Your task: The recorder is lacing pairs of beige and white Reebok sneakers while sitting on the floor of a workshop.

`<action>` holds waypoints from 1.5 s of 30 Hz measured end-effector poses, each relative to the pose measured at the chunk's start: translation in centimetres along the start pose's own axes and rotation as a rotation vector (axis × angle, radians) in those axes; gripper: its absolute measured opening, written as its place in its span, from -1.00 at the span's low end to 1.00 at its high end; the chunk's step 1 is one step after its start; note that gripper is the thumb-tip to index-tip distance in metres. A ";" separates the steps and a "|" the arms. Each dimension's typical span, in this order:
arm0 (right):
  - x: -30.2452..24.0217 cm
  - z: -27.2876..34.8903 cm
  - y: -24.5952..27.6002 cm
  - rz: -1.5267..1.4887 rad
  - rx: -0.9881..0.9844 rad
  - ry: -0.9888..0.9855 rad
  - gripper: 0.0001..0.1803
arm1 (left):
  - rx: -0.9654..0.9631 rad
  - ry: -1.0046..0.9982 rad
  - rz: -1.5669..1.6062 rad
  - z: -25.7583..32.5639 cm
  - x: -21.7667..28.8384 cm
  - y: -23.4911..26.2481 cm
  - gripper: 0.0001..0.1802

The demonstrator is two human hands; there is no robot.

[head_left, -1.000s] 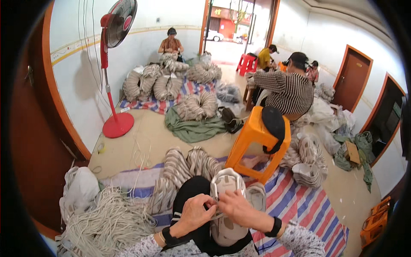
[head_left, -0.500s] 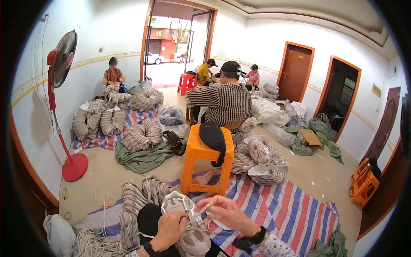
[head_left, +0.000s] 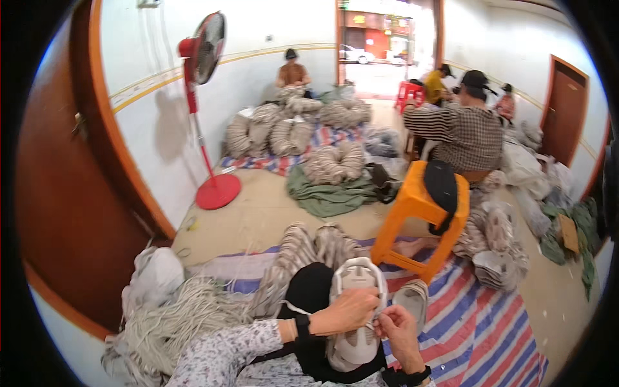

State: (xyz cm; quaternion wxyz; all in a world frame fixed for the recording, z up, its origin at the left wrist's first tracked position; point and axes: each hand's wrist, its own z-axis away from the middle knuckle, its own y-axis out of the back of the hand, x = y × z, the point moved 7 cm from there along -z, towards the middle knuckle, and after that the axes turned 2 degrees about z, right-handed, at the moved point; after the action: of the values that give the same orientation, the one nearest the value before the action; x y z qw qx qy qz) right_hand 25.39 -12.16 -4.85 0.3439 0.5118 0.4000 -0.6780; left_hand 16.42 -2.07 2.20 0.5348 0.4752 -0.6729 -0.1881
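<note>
1. Resting on the person's lap over a black cloth, a pale shoe sole (head_left: 356, 303) lies lengthwise, its toe end pointing away from the body.
2. Left hand (head_left: 348, 311): laid across the middle of the shoe sole, fingers curled and closed on its right edge.
3. Right hand (head_left: 398, 329): raised just beside the sole's right edge, thumb and fingertips pressed together; whether they pinch a thread or lace cannot be told. Both hands meet at this edge.
4. Second sole (head_left: 411, 299): grey, lying just to the right of the held one, on the striped tarp (head_left: 490, 329) that covers the floor.
5. Heap of pale cords (head_left: 174, 319): piled on the floor at the person's left, beside a white bag (head_left: 155, 277).
6. Orange plastic stool (head_left: 419, 216): standing on the tarp's far edge, with a black bag (head_left: 442, 187) draped over its seat.
7. Stacked soles (head_left: 493, 248): bundled to the right of the stool.
8. Seated co-worker (head_left: 461, 132): in a striped shirt, back turned, beyond the stool.
9. Red pedestal fan (head_left: 203, 58): standing by the left wall, near further bundles (head_left: 290, 132) on a striped mat.
</note>
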 end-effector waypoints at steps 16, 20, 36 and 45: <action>-0.3 0.2 -1.4 0.161 0.094 0.192 -0.94 | -0.015 0.039 0.101 0.9 -2.5 -0.3 -0.88; -0.7 -0.1 -1.3 0.245 0.114 0.214 -0.94 | 0.013 0.066 0.097 0.9 -2.5 -0.2 -0.88; -0.6 0.6 -1.7 0.543 0.211 0.411 -0.85 | 0.047 -0.074 0.165 1.1 -2.4 -0.2 -0.86; 1.0 0.4 -0.6 0.272 0.200 0.279 -0.88 | -0.049 0.001 0.153 0.4 -3.0 -1.0 -0.87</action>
State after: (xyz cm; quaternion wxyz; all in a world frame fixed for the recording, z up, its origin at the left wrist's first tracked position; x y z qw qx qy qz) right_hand 24.45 -12.30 -5.60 0.3210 0.6816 0.3020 -0.5841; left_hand 16.46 -0.13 -0.34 0.5594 0.4092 -0.7023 -0.1626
